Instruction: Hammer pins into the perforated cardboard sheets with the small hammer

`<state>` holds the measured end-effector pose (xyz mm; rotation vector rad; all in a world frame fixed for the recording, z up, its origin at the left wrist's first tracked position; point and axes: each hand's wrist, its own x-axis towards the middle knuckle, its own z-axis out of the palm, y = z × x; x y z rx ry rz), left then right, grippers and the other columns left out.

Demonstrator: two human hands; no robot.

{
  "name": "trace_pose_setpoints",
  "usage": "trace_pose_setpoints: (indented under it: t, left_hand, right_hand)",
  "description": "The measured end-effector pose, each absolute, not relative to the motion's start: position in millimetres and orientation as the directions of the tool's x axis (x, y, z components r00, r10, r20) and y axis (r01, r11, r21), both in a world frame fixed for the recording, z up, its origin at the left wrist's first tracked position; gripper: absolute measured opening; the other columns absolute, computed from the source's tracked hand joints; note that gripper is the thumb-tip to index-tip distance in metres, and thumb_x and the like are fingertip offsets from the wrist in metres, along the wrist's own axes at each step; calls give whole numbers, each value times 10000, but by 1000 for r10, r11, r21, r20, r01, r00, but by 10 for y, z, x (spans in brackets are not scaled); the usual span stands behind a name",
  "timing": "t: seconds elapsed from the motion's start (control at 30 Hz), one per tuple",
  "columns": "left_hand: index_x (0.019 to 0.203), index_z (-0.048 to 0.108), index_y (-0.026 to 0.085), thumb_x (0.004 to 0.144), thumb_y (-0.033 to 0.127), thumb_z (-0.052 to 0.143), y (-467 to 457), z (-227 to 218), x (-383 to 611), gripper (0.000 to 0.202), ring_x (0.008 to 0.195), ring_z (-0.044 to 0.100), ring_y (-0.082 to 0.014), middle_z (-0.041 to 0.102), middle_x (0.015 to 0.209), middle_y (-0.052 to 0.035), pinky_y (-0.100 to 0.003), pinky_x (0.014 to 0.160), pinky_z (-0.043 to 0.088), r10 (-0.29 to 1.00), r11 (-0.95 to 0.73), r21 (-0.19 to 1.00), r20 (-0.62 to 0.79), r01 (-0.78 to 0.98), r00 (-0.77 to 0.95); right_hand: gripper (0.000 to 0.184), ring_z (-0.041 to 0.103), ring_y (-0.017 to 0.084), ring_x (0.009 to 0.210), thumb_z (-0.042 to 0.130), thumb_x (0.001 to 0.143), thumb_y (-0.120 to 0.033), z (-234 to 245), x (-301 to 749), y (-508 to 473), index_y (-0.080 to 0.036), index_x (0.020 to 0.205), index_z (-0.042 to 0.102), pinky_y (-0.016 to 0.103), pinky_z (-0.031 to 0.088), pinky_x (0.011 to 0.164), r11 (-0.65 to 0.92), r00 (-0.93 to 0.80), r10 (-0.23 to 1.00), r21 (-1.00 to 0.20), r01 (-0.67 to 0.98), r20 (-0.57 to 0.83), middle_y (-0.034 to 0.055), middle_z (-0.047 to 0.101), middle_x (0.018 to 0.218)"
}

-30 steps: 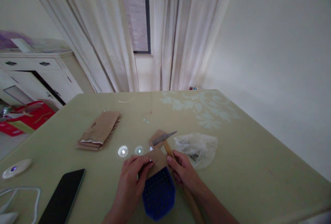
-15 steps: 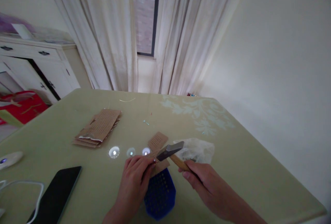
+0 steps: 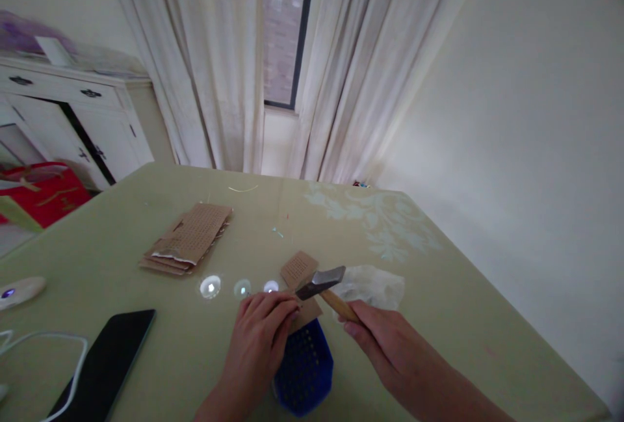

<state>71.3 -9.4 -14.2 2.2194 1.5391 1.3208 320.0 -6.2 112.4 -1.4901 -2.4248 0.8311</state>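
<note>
right hand [image 3: 385,337] gripping hammer [image 3: 325,287], left hand [image 3: 263,331] pinning cardboard piece [image 3: 306,308]

So a second ago the hammer [image 3: 322,281] lies flat across the cardboard piece [image 3: 303,292], gripped low and close to the blue perforated block [image 3: 305,370]. Now the right hand [image 3: 377,334] has slid out to the side and lifted it, head raised over the cardboard. Left hand [image 3: 263,328] shifts slightly forward.

Hammer [image 3: 325,287] handle mostly hidden in right hand [image 3: 377,337]; blue perforated block [image 3: 305,367] partly under left hand [image 3: 260,331] and cardboard piece [image 3: 307,308]; phone [image 3: 104,367] cut by bottom edge; plastic bag [image 3: 375,285] contents unclear
</note>
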Motion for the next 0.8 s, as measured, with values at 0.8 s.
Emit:
trace_pose_setpoints:
  t: [0.8]
  left_hand:
    - [1250, 775, 308, 940, 261, 782, -111, -273, 702, 314, 1113, 771, -287, 820, 1252, -37, -463, 1002, 633, 873, -374, 615, 487, 694, 39]
  right_hand:
    - [319, 691, 232, 825, 428, 1158, -406, 896, 3164, -81, -229, 970, 615, 331, 422, 744, 357, -513, 841, -538, 764, -171, 56, 729, 895]
